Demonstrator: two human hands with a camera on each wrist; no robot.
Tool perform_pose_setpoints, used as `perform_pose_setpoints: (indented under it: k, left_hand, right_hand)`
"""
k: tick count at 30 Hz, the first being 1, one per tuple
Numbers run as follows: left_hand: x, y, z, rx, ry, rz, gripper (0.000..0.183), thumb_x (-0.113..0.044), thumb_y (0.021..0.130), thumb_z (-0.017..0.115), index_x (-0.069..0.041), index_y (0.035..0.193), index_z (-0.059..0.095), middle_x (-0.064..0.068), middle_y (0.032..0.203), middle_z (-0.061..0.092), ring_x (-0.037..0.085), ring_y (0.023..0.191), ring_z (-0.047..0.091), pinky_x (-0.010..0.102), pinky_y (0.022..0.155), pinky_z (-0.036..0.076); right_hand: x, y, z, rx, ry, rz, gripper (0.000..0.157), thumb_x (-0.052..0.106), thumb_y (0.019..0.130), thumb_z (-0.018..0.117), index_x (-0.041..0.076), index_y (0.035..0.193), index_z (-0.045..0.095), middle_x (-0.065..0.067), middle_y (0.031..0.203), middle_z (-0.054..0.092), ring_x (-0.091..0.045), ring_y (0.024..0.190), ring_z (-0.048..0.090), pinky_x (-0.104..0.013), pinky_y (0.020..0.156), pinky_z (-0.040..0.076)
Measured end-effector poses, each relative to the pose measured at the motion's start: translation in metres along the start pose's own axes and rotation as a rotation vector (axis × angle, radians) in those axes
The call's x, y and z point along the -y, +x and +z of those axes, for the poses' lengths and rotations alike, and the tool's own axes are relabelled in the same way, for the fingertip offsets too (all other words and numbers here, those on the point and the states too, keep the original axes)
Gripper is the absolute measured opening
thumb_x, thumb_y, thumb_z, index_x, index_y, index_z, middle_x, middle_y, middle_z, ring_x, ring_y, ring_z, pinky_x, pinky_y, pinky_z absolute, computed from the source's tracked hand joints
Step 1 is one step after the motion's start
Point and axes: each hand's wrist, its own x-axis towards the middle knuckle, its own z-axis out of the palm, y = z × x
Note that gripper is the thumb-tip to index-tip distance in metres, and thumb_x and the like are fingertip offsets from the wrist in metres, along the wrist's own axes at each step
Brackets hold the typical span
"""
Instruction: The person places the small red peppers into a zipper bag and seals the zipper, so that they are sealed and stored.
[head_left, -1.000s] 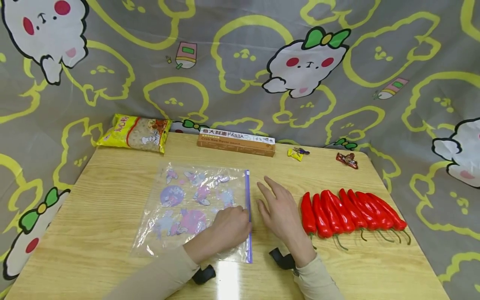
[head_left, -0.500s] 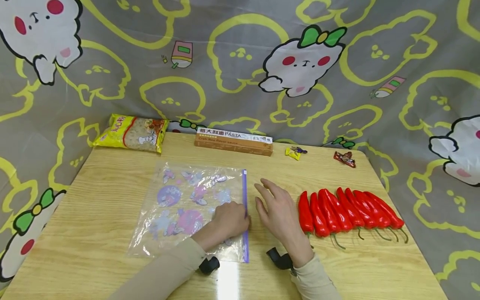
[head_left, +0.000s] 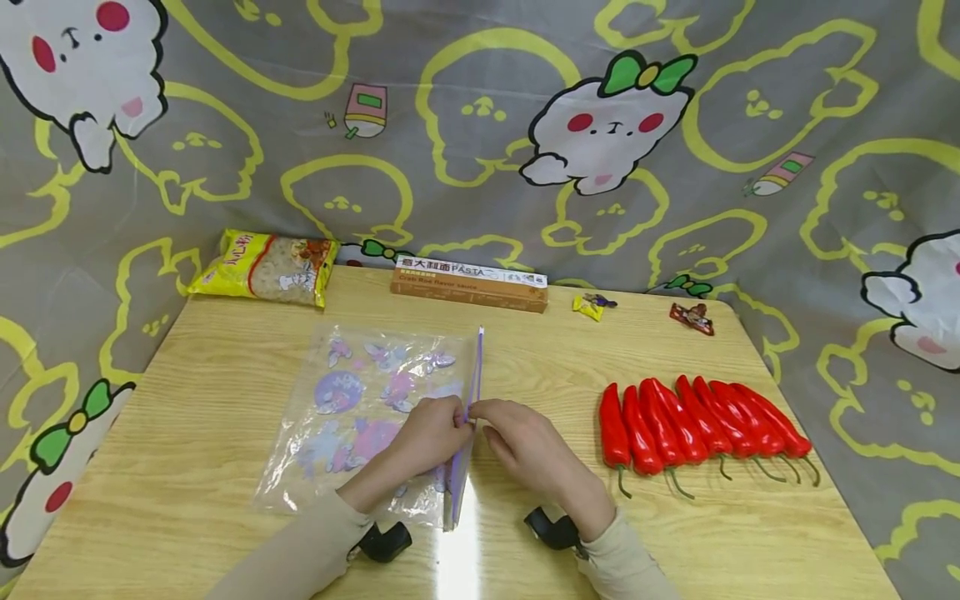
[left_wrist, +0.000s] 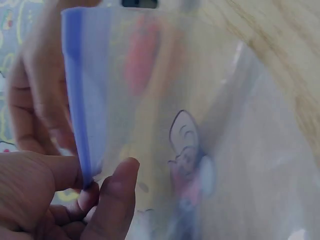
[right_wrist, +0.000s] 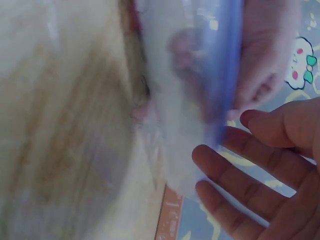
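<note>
On the table (head_left: 187, 417), in front of you, lies the clear printed bag (head_left: 348, 433). Its purple zip strip (head_left: 477, 367), flat half a second ago, now stands raised off the surface. Your left hand (head_left: 431, 433) pinches this strip near mid-length. Your right hand (head_left: 528, 442), previously apart from the bag, has moved in from beside the red peppers (head_left: 686, 425); its fingers are spread, fingertips at the strip.

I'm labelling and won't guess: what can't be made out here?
Head view: table, near side cut off by the frame.
Head view: small yellow packet, its print too small.
Left wrist view: red shape, blurred behind the plastic bag.
Right wrist view: left hand, partly cut off by the top edge.
</note>
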Motion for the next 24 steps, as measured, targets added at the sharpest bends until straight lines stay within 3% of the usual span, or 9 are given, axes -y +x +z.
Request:
perform_pose_setpoints:
  k: [5,11,19,24]
  left_hand:
    - [-0.005,-0.011,-0.013,-0.074,-0.003,-0.005,0.014,-0.006,0.082,0.051,-0.008,0.069,0.049,-0.003,0.05,0.05,0.004,0.035,0.043,0.014,0.032,0.029]
    - [-0.002,-0.026,-0.038,-0.211,0.055,-0.069,0.023,-0.007,0.08,0.05,-0.011,0.06,0.042,-0.006,0.044,0.039,0.003,0.032,0.034,0.016,0.03,0.026]
    - [-0.007,-0.04,-0.075,-0.242,-0.083,-0.155,0.027,-0.005,0.081,0.047,-0.009,0.056,0.037,0.0,0.044,0.049,0.01,0.036,0.051,0.018,0.034,0.027]
    - [-0.007,-0.042,-0.079,-0.212,-0.119,-0.166,0.025,-0.005,0.081,0.046,-0.009,0.057,0.039,0.001,0.046,0.051,0.018,0.04,0.057,0.018,0.034,0.03]
  right_hand:
    - [0.003,-0.002,0.005,0.041,-0.009,0.02,0.026,0.003,0.087,0.056,0.008,0.111,0.06,-0.002,0.108,0.064,-0.015,0.103,0.06,-0.029,0.087,0.048]
    - [0.002,-0.001,0.01,0.086,-0.071,-0.008,0.027,0.002,0.084,0.06,0.005,0.111,0.063,-0.007,0.11,0.064,-0.02,0.105,0.06,-0.033,0.09,0.047]
    - [-0.002,-0.002,0.019,0.146,-0.18,-0.059,0.021,0.006,0.084,0.064,0.007,0.104,0.066,-0.004,0.107,0.065,-0.024,0.103,0.058,-0.036,0.092,0.045]
    - [-0.002,-0.003,0.022,0.148,-0.205,-0.053,0.022,0.008,0.085,0.063,0.008,0.107,0.065,-0.005,0.109,0.064,-0.029,0.107,0.056,-0.041,0.095,0.042]
